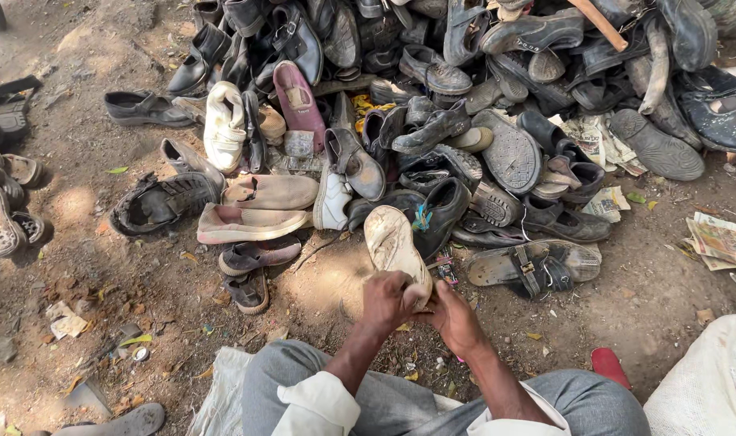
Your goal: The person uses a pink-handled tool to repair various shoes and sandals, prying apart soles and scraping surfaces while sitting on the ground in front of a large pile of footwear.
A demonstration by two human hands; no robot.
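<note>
I sit on the ground and hold a worn, dirty beige shoe [394, 245] sole-up in front of my knees. My left hand [385, 302] grips its near end from the left. My right hand [452, 317] closes on the same end from the right, thumb against the heel. The shoe's toe points away from me toward a big heap of old shoes [465, 97]. My grey trouser knees and white cuffs fill the bottom of the view.
Tan slip-ons [263, 206] and a black sandal [162, 202] lie left of the held shoe, a strapped sandal [533, 265] to its right. More sandals line the left edge [4, 202]. Newspaper sheets [719, 241] lie right, white sacks [707, 379] near me, a red object [608, 365] by my knee.
</note>
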